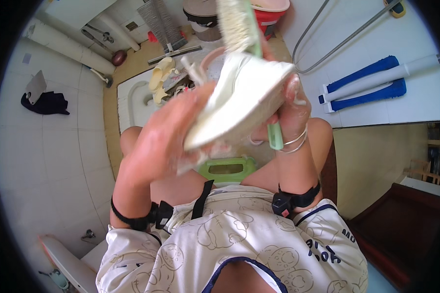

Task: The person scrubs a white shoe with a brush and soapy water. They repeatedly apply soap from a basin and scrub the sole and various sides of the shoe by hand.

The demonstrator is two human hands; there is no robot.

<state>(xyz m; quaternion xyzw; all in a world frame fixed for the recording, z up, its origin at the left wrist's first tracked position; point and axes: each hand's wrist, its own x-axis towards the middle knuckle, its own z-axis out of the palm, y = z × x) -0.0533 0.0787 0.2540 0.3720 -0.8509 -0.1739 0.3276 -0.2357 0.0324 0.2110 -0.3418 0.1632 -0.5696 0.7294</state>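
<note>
A white shoe [238, 99] is held up in front of me, tilted, with one end low at the left and the other high at the right. Wrapped around its lower left side is my left hand [168, 128], blurred. My right hand [293, 104] grips a green scrub brush [275, 136] and is wet with suds, its thumb touching the shoe's right end. The cream bristles [236, 27] show above the shoe; the shoe hides the middle of the brush. A shoelace [193, 71] sticks out at the upper left.
Beyond my hands are a pink basin [211, 58], yellow clogs [160, 75] and a white squat toilet [134, 99]. A green plastic stool [227, 161] shows between my legs. A squeegee [174, 49], lidded bin [204, 22] and blue-padded flat mop [366, 84] stand around.
</note>
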